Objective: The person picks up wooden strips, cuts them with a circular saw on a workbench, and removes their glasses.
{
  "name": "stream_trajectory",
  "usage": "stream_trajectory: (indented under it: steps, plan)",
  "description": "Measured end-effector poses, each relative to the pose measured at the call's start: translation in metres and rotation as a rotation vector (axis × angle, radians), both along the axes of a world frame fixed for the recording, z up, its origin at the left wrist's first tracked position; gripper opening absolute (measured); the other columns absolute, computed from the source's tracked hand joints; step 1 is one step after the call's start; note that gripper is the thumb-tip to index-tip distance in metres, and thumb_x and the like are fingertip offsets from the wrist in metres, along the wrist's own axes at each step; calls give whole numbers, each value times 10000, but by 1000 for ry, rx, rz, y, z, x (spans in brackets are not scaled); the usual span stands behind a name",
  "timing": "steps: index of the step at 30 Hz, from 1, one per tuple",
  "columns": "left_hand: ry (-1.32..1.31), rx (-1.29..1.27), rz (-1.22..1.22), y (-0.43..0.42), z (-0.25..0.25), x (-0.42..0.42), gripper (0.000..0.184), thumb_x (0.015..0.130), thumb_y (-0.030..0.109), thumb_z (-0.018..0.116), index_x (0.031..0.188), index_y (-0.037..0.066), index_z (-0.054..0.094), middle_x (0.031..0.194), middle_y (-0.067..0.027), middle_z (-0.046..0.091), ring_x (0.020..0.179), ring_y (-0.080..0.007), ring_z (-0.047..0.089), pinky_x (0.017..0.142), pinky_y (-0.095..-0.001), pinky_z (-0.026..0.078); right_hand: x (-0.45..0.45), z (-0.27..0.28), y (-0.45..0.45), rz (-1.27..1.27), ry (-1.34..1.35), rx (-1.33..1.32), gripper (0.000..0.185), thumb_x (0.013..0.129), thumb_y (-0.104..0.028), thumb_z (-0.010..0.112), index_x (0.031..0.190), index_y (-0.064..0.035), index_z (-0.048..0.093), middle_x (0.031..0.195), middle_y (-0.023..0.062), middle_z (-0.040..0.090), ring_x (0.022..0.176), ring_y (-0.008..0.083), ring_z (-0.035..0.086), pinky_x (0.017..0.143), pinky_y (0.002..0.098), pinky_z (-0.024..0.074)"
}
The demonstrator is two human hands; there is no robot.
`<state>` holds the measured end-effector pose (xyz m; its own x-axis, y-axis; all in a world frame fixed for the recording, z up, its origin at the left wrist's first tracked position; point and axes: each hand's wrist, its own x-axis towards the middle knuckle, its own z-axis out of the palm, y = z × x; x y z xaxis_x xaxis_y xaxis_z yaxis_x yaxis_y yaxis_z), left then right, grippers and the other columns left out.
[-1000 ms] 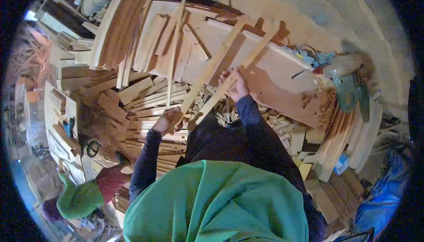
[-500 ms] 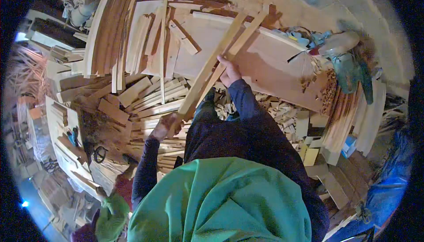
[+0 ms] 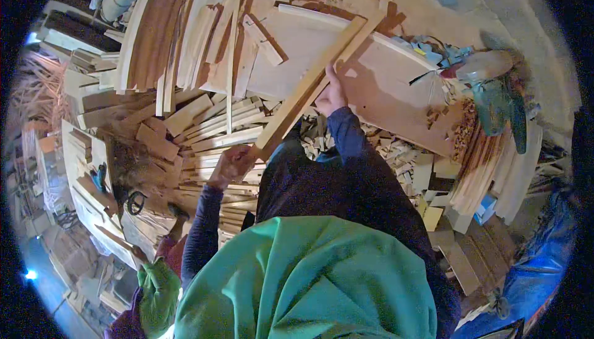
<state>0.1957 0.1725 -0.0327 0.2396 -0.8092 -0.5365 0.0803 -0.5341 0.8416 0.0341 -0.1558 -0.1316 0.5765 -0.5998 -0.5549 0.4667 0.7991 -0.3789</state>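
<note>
Two long wooden strips (image 3: 309,88) lie close together, slanting from lower left to upper right in front of my body. Curled at their lower end is my left hand (image 3: 234,164), closed on the strips with its fingers partly hidden. Farther up, my right hand (image 3: 332,95) grips them from the right side, thumb along the edge. Beneath the strips' upper half is a wide wooden board (image 3: 396,97) on the work surface. A short wooden block (image 3: 265,43) and a thin strip (image 3: 234,60) lie left of my right hand.
Long planks (image 3: 145,35) are stacked at the upper left. Cut wood pieces (image 3: 216,128) pile up below the bench. A power tool (image 3: 489,79), apparently a grinder or sander, sits at right beside more slats (image 3: 479,172). Another person's green sleeve (image 3: 158,295) shows at lower left.
The two strips have come closer together, their far ends now less spread. My left hand has shifted slightly down to their lower end, and the whole view has moved a little.
</note>
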Motion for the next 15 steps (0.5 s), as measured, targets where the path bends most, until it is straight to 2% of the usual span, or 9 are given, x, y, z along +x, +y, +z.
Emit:
stream_trajectory:
  steps: [2,3,4,5,7,8,10,12,15]
  plan:
    - [-49,24,-53,0,2,4,207,904,65,707,1081,-26,653,930,-79,703,834,-135,651,762,-278,545,1,25,-1,27,-15,41,479,951,-463,640,1269,-114,563,1199,143,642,1126,304,615,995,498,495]
    - [-330,-79,-188,-4,1,3,215,868,54,746,1057,-29,688,945,-86,717,857,-150,673,784,-279,558,2,28,-1,-1,44,-5,469,952,-449,646,1262,-106,563,1200,142,641,1124,302,616,988,493,501]
    - [-365,83,-247,0,-4,7,225,911,81,686,1102,-36,668,1039,-123,710,959,-214,685,869,-341,566,6,26,-4,-25,102,-48,460,952,-434,651,1256,-99,564,1201,141,641,1123,301,617,980,489,507]
    - [-83,85,-128,8,-23,13,255,944,135,637,1127,-42,656,1101,-146,691,1029,-247,667,924,-379,547,8,24,-3,-44,159,-86,451,953,-419,656,1249,-92,564,1202,140,640,1122,299,619,973,485,513]
    - [224,142,34,19,-37,25,358,995,245,543,1167,-56,632,1207,-187,648,1141,-299,626,1017,-438,500,-4,22,-8,96,-5,22,405,956,-349,661,1234,-68,570,1205,135,641,1122,303,618,989,482,503]
    - [371,7,94,18,-32,25,375,987,264,560,1170,-56,631,1211,-184,650,1136,-288,626,1022,-431,496,-4,25,-6,167,-92,80,383,958,-315,663,1226,-57,574,1207,133,641,1122,305,618,997,481,499]
    - [722,-246,186,12,-18,26,413,971,301,595,1177,-56,629,1218,-180,652,1125,-267,625,1030,-419,489,2,45,0,202,37,136,347,957,-254,657,1216,-36,582,1207,132,645,1125,301,620,1016,469,487]
    - [20,60,-66,-8,-2,24,324,924,196,685,1117,-61,649,1157,-157,669,1065,-184,623,956,-336,513,2,47,-10,165,93,69,324,953,-207,652,1212,-23,589,1208,131,649,1131,295,620,1032,458,476]
    - [-116,-13,-100,-12,-5,23,217,893,86,709,1052,-54,665,1036,-120,689,954,-120,620,839,-270,524,3,24,-8,113,44,-88,322,938,-162,655,1217,-14,595,1189,124,665,1135,271,630,1038,435,473]
